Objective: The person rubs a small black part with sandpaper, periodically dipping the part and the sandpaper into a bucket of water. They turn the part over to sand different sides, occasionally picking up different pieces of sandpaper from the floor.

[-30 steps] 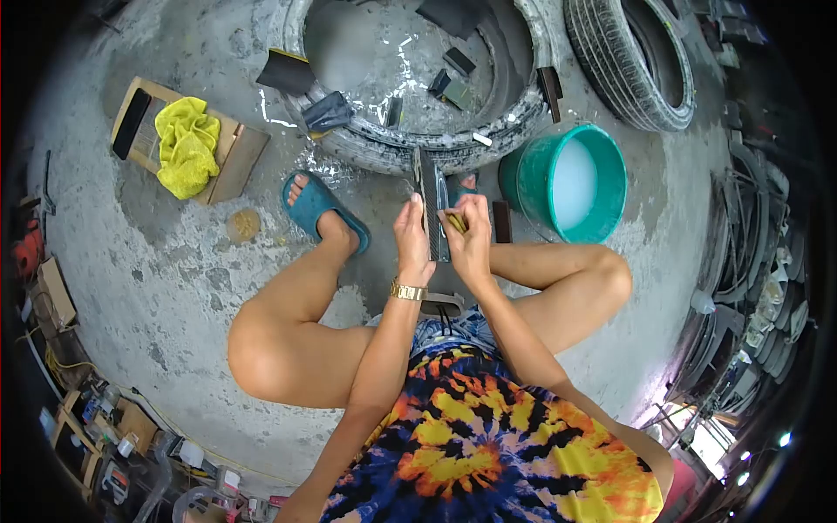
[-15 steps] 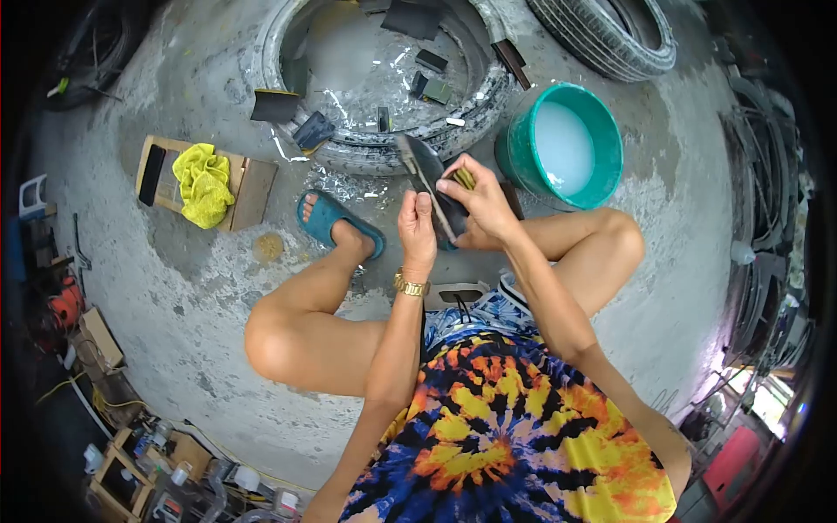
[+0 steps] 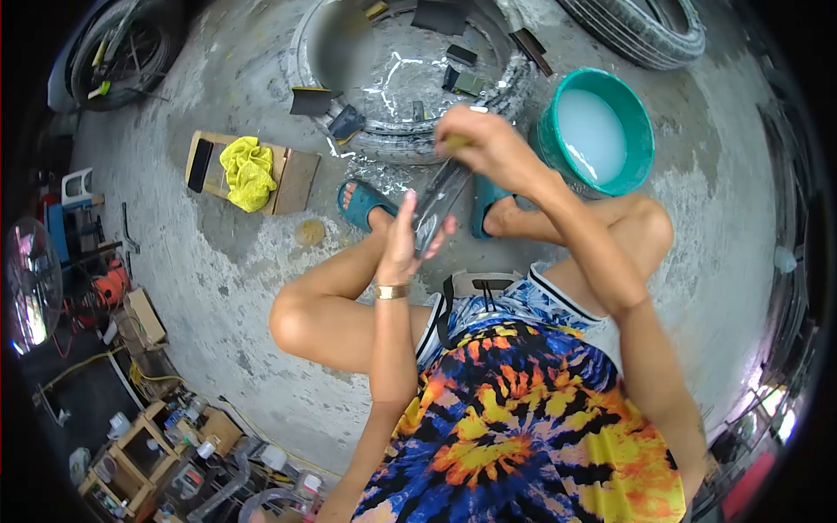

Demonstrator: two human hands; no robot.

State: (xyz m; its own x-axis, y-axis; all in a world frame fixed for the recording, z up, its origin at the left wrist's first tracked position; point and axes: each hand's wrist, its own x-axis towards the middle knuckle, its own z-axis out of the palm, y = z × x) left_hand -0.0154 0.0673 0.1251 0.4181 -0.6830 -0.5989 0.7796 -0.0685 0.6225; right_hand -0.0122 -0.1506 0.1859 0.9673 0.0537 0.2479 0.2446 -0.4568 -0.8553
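Observation:
My left hand (image 3: 403, 242) is closed around the near end of a long, dark, glossy panel (image 3: 440, 202), thumb on one side and fingers on the other. The panel slants up and away to the right, between my knees. Over its far end is my right hand (image 3: 493, 150), fingers bent around a small olive-yellow pad (image 3: 455, 141). Motion blurs that hand, and whether the pad touches the panel is hidden. Just beyond lies a tyre (image 3: 397, 148) with wet, soapy streaks; a green bucket (image 3: 647, 144) of cloudy water stands to its right.
Dark pieces, including a curved one (image 3: 311, 101), lie on and inside the tyre. On the left, a wooden block (image 3: 296, 181) carries a yellow cloth (image 3: 248, 174). Another tyre (image 3: 641, 35) lies at the upper right. Tools and bottles crowd a wooden rack (image 3: 131, 471) at lower left.
The scene has shifted right in view. The panel has turned and now shows its glossy face. My right hand has moved from beside the panel to over its far end, with the pad.

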